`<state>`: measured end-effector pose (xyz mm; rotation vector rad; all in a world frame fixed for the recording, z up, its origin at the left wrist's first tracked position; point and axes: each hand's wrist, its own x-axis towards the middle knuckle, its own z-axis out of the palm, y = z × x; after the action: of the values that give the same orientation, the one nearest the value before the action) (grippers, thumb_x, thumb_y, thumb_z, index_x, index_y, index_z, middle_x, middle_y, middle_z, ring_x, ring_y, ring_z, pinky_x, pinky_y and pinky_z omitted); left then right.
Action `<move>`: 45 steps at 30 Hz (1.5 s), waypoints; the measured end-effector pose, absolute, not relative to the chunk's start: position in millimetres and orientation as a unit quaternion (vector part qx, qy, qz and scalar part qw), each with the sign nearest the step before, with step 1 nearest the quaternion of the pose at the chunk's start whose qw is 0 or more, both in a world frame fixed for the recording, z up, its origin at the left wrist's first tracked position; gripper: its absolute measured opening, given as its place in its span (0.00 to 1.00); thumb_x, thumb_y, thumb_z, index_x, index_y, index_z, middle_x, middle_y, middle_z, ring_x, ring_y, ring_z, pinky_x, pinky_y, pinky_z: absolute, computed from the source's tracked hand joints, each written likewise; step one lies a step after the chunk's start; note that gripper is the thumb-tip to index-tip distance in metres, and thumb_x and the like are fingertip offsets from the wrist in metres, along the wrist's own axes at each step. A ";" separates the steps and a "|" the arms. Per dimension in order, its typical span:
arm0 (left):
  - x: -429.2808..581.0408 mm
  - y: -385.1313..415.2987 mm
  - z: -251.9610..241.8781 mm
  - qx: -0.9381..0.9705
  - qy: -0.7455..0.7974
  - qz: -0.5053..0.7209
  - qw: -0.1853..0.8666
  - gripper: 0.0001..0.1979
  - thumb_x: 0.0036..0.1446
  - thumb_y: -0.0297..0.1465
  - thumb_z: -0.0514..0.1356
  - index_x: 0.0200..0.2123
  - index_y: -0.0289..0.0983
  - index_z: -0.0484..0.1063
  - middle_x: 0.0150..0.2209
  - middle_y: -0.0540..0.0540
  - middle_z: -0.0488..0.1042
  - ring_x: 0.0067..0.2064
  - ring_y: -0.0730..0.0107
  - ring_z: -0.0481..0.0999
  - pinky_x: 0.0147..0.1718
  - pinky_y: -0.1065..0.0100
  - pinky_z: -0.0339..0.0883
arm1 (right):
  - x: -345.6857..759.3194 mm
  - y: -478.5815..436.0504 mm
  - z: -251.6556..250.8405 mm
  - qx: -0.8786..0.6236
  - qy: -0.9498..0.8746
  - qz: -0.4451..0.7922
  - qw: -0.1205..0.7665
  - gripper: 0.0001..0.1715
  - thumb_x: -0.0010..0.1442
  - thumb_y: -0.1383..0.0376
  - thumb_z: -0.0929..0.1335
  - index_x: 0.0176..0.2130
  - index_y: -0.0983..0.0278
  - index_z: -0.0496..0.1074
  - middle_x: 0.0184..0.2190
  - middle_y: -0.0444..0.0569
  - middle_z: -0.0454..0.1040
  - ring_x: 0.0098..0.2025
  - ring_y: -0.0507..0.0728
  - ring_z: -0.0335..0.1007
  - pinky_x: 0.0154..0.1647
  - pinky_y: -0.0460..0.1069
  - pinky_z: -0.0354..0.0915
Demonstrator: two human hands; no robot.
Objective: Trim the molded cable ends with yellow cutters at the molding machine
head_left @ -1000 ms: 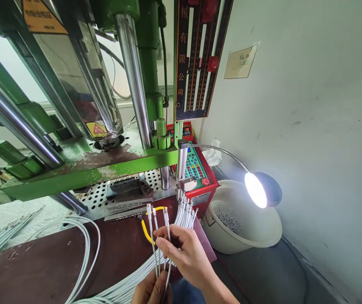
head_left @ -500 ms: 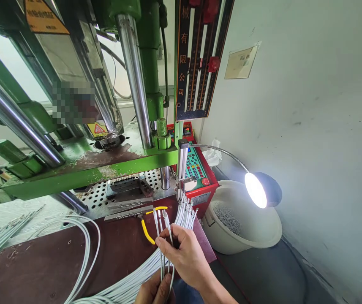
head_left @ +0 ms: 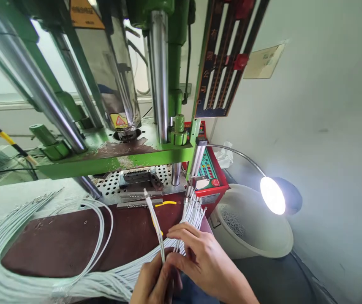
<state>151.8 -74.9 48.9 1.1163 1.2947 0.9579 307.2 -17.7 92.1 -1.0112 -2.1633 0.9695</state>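
Observation:
My left hand [head_left: 155,278], low in the middle, is closed on thin white cables [head_left: 154,221] whose connector ends point up and away from me. Against it, my right hand [head_left: 208,257] curls its fingers and thumb around cable just right of those ends; its exact grip is partly hidden. Beneath and behind both hands runs a thick bundle of white cables [head_left: 104,282], curving left over the brown board, with metal-tipped ends [head_left: 196,204] fanned out at the right. Yellow-handled pliers [head_left: 167,203] lie beyond the held cables, partly covered by them.
A green press [head_left: 114,164] with steel columns stands ahead. Slim metal mould bars [head_left: 140,202] lie at its front. Right of it are a red control box [head_left: 223,185], a lit gooseneck lamp [head_left: 272,195] and a white tub [head_left: 282,236] holding scraps.
The held cable ends, spread apart before, now lean together to the left. My right hand has shifted right and down, nearer my left. The view has turned left.

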 end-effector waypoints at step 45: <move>-107.1 20.8 13.8 0.397 0.908 0.095 0.093 0.35 0.63 0.52 0.47 0.39 0.23 0.77 0.44 0.26 0.78 0.51 0.36 0.76 0.47 0.44 0.68 | 187.0 122.8 45.6 -0.396 -0.639 0.581 0.312 0.12 0.65 0.62 0.66 0.45 0.65 0.73 0.40 0.51 0.79 0.30 0.50 0.75 0.28 0.45 0.72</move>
<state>-107.1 20.8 13.8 1.1792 2.6961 0.2810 187.0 122.8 45.6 -1.0446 -1.6870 1.5336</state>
